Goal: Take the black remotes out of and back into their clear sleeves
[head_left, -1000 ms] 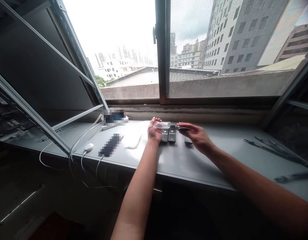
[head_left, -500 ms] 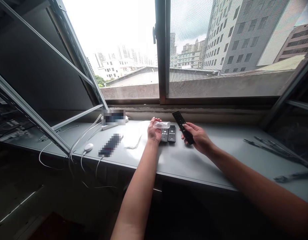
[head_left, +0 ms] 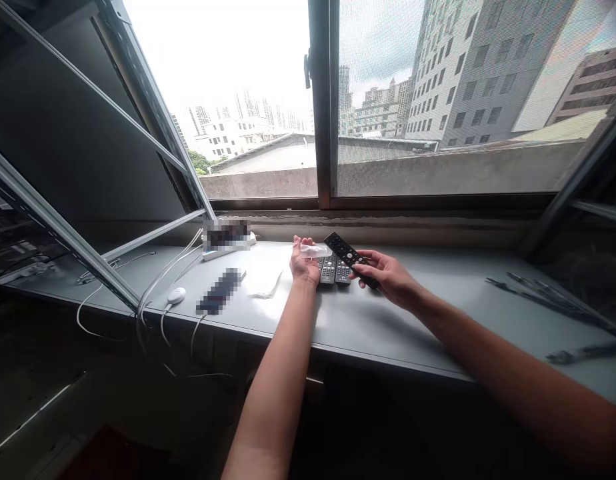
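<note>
In my right hand (head_left: 388, 275) is a black remote control (head_left: 345, 250), gripped at its lower end and tilted, its buttons facing up and its far end pointing up-left. My left hand (head_left: 305, 263) is turned palm up, fingers curled around a small translucent plastic sleeve (head_left: 315, 251). The remote's tip is close to the sleeve; whether they touch I cannot tell. Below them, two more black remotes, a left one (head_left: 328, 270) and a right one (head_left: 343, 273), lie side by side on the desk, partly covered by my hands and the held remote.
Left of my hands lie white sheets (head_left: 265, 281) on the grey desk (head_left: 378, 340). Beyond are a blurred phone (head_left: 221, 291), a white round charger (head_left: 177, 295) and a white power strip (head_left: 228, 252) with cables. Metal rods (head_left: 543, 300) lie at right. A metal frame (head_left: 158, 233) rises at left.
My right hand has brought the remote left and lowered its tip toward the plastic sleeve, tilting it flatter. My left hand has shifted slightly left with the sleeve.
</note>
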Tool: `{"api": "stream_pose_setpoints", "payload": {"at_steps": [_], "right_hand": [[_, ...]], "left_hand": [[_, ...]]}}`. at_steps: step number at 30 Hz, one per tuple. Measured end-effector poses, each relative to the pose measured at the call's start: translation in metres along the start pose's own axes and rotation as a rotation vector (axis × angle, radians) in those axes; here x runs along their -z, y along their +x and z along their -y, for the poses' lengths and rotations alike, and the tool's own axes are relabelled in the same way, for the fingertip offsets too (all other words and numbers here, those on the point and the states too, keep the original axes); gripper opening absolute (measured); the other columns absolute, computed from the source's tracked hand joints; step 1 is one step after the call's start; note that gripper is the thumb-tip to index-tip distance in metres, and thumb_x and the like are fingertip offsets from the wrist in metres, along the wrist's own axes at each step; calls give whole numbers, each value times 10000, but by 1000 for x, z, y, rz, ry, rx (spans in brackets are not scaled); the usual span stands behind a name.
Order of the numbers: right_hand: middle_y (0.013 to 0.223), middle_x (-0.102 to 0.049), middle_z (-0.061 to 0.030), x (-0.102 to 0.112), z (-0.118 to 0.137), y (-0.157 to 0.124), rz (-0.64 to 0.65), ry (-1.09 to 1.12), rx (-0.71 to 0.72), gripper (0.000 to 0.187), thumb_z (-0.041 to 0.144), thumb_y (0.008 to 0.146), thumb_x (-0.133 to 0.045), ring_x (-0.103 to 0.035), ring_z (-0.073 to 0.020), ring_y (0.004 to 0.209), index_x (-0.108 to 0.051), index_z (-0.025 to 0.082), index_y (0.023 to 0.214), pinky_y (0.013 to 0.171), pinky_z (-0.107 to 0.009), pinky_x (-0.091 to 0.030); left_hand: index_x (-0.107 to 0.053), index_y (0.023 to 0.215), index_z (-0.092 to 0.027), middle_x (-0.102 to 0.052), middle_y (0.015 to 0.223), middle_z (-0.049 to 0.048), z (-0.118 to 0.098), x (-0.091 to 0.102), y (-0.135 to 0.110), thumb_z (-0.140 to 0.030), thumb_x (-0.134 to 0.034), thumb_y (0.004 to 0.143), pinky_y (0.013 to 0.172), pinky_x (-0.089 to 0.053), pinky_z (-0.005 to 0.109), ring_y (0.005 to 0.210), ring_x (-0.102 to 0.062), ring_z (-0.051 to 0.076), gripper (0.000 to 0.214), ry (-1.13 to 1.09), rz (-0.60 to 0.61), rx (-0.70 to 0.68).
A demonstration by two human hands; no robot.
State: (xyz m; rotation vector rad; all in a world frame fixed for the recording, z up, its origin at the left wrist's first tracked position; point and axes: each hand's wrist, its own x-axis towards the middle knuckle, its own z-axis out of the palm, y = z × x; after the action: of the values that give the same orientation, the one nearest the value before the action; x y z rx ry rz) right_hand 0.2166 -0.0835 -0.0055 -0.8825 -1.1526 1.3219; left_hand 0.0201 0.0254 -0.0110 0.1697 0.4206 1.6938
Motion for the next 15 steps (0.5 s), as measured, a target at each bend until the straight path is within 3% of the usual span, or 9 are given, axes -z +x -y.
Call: {"api": "stream_pose_setpoints", "payload": {"at_steps": [6,11,15], "right_hand": [[1062,-799,-91,8,0,4,-70,77,-33,322,281,836,-935,-791,-244,871,-785,214,1113,479,-253,-517],[1083,-813,-131,17,3,6,-87,61,-33,217,280,881,-868,-756,-199,705,-797,185,1063,389,-238,-464],[1092,-823,-176,19,3,5,-39,0,-52,236,288,880,-866,-723,-184,605,-798,156,1063,348,-240,-455]], "left_hand": [[-686,975,-189,-733,936,7,0,-1,-1,-277,-670,1087,912,-608,245,823,-733,98,144,-27,16,-13],[-676,1005,-194,-722,962,5,-1,-1,1,-380,-627,1114,952,-600,258,844,-721,97,221,-64,46,-24],[-655,981,-192,-712,940,0,-3,1,4,-441,-594,1123,947,-601,251,832,-719,91,293,-94,7,-32]]}}
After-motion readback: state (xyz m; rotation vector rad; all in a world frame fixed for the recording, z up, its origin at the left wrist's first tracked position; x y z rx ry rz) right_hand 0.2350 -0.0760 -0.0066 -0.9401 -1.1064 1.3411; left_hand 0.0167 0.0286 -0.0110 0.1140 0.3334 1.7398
